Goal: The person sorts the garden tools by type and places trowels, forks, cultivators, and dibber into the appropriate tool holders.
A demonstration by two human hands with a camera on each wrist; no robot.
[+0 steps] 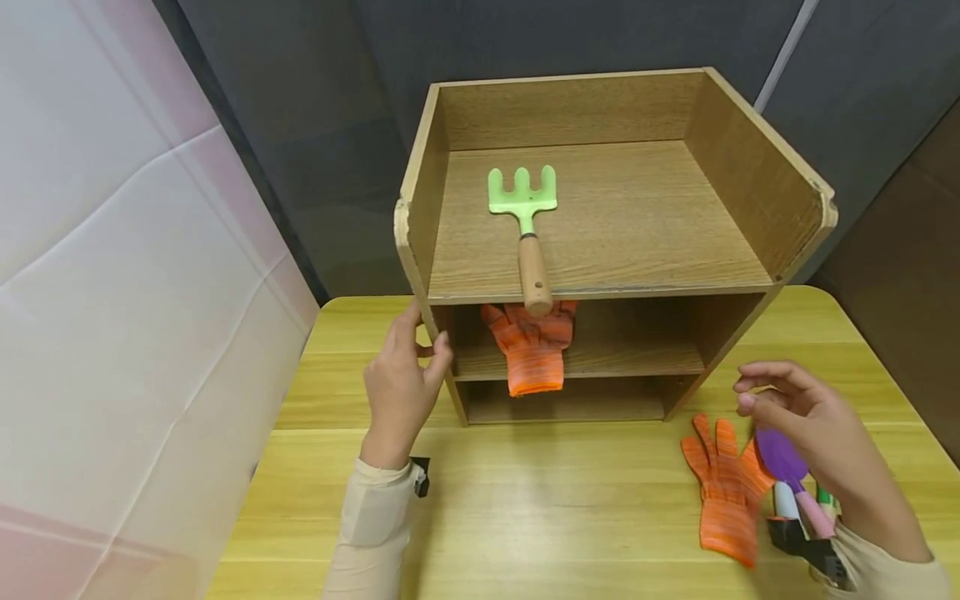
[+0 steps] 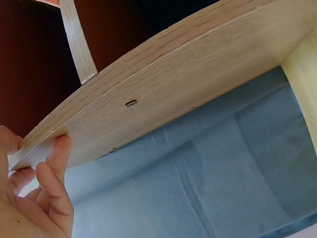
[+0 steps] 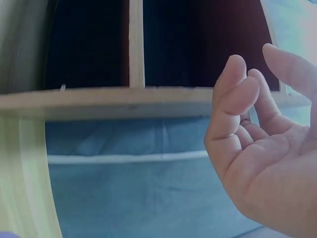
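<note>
A small wooden shelf (image 1: 615, 217) stands on the table. My left hand (image 1: 401, 387) holds the front edge of its left side panel (image 2: 163, 64), thumb on one face and fingers on the other. Over the table, to the right of the shelf, hovers my right hand (image 1: 832, 442), its fingers loosely bent around nothing. A green hand fork (image 1: 531, 242) with a wooden handle lies on the top board, the handle end jutting past the front edge. Below it, an orange glove (image 1: 534, 350) rests on the middle board, cuff hanging over the front.
Under and beside my right hand lie a second orange glove (image 1: 727, 492), a purple trowel (image 1: 783, 458) with a pink handle, and other tools partly hidden by the wrist. A dark cloth backdrop (image 1: 315, 125) hangs behind the shelf, and a pale panel (image 1: 127, 292) stands at the left.
</note>
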